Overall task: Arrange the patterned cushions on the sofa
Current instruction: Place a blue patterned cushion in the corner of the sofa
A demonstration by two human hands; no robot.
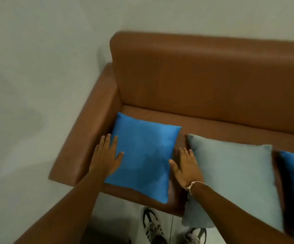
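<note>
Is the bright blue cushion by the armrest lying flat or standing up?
Flat: the blue cushion lies face-up on the seat, away from the backrest.

A single wide-angle view from a camera worn on a person's head, looking forward and steeply down. It faces the left end of a brown leather sofa [204, 81], with the armrest running along the left and the backrest across the top, close enough that both forearms reach in from the bottom edge. The plain pale wall fills the top and left. Two black-and-white trainers [153, 226] show on the floor directly below.
</note>
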